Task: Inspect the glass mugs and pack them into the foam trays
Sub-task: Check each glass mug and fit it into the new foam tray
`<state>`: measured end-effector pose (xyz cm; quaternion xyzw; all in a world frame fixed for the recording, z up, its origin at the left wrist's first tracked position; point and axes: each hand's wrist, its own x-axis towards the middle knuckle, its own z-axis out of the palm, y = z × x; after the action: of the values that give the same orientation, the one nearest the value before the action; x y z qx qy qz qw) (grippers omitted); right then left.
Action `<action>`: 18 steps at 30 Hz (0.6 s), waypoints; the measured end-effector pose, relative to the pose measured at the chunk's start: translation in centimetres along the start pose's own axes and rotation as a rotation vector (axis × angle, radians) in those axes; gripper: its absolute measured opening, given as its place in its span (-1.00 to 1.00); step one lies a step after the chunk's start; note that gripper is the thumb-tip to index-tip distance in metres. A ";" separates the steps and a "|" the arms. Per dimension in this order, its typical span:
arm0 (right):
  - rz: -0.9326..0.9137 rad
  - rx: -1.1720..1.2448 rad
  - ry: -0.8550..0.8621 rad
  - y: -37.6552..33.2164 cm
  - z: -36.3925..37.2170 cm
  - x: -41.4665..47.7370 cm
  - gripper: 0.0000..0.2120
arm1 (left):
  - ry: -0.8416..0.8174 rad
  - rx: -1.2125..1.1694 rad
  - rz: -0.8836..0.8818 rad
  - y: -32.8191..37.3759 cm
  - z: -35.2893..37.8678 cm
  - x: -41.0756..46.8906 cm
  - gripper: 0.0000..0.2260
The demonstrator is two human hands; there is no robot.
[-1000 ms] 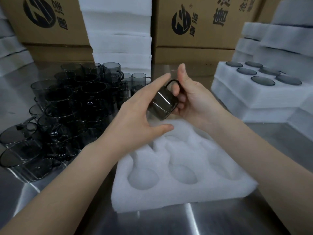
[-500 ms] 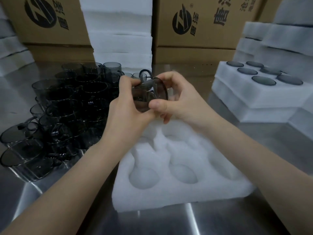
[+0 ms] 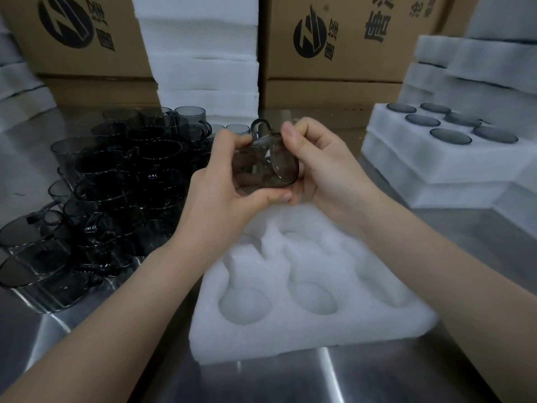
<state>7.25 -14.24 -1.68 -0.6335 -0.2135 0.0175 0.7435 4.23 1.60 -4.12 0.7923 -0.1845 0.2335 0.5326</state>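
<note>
A smoky grey glass mug (image 3: 266, 164) lies on its side in the air, handle up, above the far end of a white foam tray (image 3: 305, 330). My left hand (image 3: 220, 187) grips the mug from the left, thumb underneath. My right hand (image 3: 322, 167) holds it from the right, thumb on top near the handle. The tray's round pockets that I can see are empty; my arms hide part of it.
A dense pile of grey glass mugs (image 3: 110, 193) crowds the steel table (image 3: 261, 382) on the left. A foam tray filled with mugs (image 3: 444, 146) sits on stacked trays at the right. Stacked foam sheets (image 3: 203, 59) and cardboard boxes (image 3: 334, 39) line the back.
The mug has been turned from base-toward-me to lying sideways with the handle up. Both hands shifted their hold and rose a little above the tray.
</note>
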 end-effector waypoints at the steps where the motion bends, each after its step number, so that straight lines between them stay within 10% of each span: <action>1: 0.034 0.035 -0.020 0.0 -0.1 0.1 -0.76 | -0.001 -0.026 -0.014 -0.1 0.0 0.0 -0.44; 10: 0.117 0.137 -0.202 0.2 -0.7 0.1 -0.72 | 0.017 -0.114 -0.094 -0.9 -0.1 0.2 -0.53; 18: -0.008 -0.096 -0.031 0.6 -0.3 0.1 -0.78 | -0.055 -0.057 -0.035 0.0 -0.1 0.1 -0.44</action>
<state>7.57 -14.37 -2.22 -0.6673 -0.2281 0.0143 0.7088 4.30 1.67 -4.10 0.7861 -0.1920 0.1968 0.5536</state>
